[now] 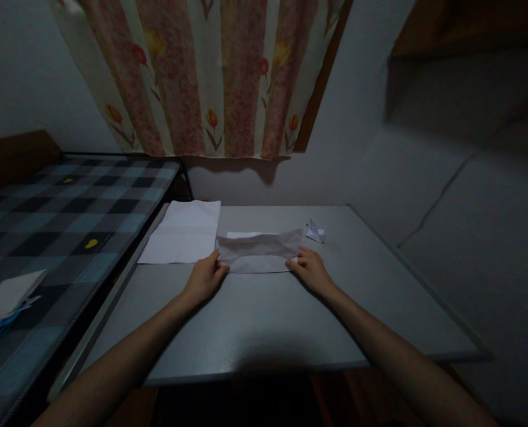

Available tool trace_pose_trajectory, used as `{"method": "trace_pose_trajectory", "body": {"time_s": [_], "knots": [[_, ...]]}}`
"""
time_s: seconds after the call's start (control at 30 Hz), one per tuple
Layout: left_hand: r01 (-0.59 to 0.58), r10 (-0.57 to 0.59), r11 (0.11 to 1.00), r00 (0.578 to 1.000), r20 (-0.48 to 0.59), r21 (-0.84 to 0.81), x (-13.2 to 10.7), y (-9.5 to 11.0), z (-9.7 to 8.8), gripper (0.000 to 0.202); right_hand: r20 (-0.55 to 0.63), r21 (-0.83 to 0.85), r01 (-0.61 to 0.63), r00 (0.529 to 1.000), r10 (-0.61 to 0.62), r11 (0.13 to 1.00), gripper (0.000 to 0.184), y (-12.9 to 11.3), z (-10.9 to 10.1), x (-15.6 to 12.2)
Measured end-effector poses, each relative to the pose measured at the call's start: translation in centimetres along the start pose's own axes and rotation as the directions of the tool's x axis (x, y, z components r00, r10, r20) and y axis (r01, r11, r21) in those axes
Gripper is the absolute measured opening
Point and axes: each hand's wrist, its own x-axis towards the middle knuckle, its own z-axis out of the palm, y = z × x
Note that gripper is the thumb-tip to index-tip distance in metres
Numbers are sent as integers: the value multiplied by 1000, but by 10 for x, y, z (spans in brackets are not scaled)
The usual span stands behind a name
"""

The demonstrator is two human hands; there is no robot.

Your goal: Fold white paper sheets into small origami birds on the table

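A creased sheet of white paper [258, 251], folded lengthwise, lies on the grey table [268, 320]. My left hand [205, 277] grips its left end, thumb on top and fingers curled at the edge. My right hand [310, 270] grips the right end the same way. The upper flap of the paper stands slightly raised between the two hands.
A flat stack of white sheets [184, 231] lies just left of the folded paper. A small folded paper figure [315, 231] sits at the back right. A bed with a checked cover [59, 225] borders the table's left, with papers [8, 296] on it. A flowered curtain [210, 71] hangs behind.
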Motion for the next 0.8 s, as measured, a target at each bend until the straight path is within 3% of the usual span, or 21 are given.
{"method": "trace_pose_trajectory", "body": {"time_s": [0.07,0.13,0.23,0.33,0.43,0.5,0.63,0.7,0.8], "knots": [[92,-90,995,995,-50,28,3,3,4,56,-53,-46,-96,994,94,994,34,-6,1,-1],[125,-108,981,987,-118,150,4,6,8,63,-104,-109,-159,984,148,981,37,-10,4,-4],[5,73,907,983,-169,422,5,14,10,53,-208,-198,-185,968,143,963,32,-12,6,-5],[-226,315,827,945,-91,514,12,28,12,43,-222,-254,-75,975,17,964,71,-16,4,6],[-382,427,778,904,25,499,31,36,19,72,-20,-259,184,980,-196,948,101,-24,1,30],[-460,436,755,885,166,468,46,33,26,85,161,-240,331,941,-298,913,108,-29,3,48],[-514,349,760,839,418,397,65,16,39,95,442,-202,414,847,-294,888,114,-29,17,69],[-518,336,761,829,447,389,67,9,43,97,500,-189,425,817,-286,885,112,-25,23,70],[-493,321,770,848,422,404,65,6,44,97,495,-195,431,819,-291,881,111,-20,28,66]]}}
